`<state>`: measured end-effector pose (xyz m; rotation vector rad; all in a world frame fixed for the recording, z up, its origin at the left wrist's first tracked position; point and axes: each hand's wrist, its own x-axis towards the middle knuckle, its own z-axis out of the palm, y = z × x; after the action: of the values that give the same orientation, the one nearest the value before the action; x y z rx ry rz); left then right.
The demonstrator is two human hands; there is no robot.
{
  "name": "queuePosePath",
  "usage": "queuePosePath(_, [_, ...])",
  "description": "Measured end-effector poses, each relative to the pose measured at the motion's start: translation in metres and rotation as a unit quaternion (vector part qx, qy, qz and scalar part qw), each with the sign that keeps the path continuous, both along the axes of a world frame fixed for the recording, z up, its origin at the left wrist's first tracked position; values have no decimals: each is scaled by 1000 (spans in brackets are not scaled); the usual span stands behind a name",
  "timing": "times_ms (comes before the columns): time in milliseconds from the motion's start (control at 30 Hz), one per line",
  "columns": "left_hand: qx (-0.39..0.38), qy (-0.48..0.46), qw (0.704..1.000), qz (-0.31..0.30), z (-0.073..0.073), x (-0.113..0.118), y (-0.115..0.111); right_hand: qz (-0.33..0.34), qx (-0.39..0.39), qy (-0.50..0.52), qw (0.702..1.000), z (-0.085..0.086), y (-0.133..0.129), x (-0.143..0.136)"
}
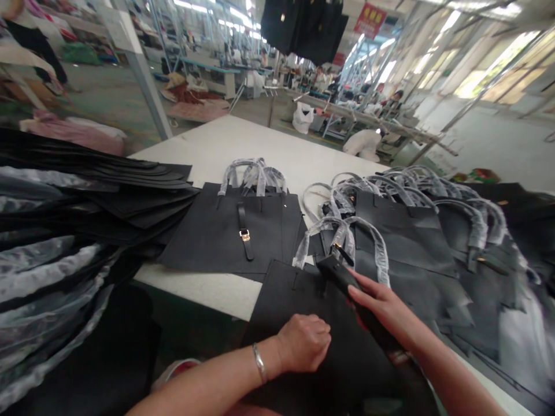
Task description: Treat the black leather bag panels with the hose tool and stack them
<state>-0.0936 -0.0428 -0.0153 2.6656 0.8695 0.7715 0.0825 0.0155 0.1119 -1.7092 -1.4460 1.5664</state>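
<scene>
A black tote bag (277,300) with plastic-wrapped handles (381,254) lies in front of me at the table's near edge. My left hand (304,342) is closed in a fist against its face; whatever the fingers hold, if anything, is hidden. My right hand (373,294) has its thumb and fingers closed on the bag's dark folded edge at the right side. Near that edge's upper end a small gold fitting (337,247) shows. Beyond lies another black tote bag (221,231), flat, with a strap and gold buckle (245,235).
Black panels and wrapped handles are piled at the left (143,202). More black bags (403,231) overlap along the right. The pale tabletop (243,136) extends behind them. Black bags (303,29) hang from a rack beyond the table.
</scene>
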Motion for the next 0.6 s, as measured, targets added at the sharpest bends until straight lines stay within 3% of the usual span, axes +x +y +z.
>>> queuePosePath(133, [25,-3,999,-33,-2,-1,0,85,-97,-10,992,4,-13,-6])
queuePosePath(300, [24,12,999,-33,-5,0,-1,142,-124,20,982,-9,-8,-34])
queuePosePath(467, [-3,48,999,-5,-2,0,-2,139,-35,20,989,-13,9,-62])
queuePosePath(600, [-57,12,998,28,0,-1,-5,54,45,48,996,11,19,-46])
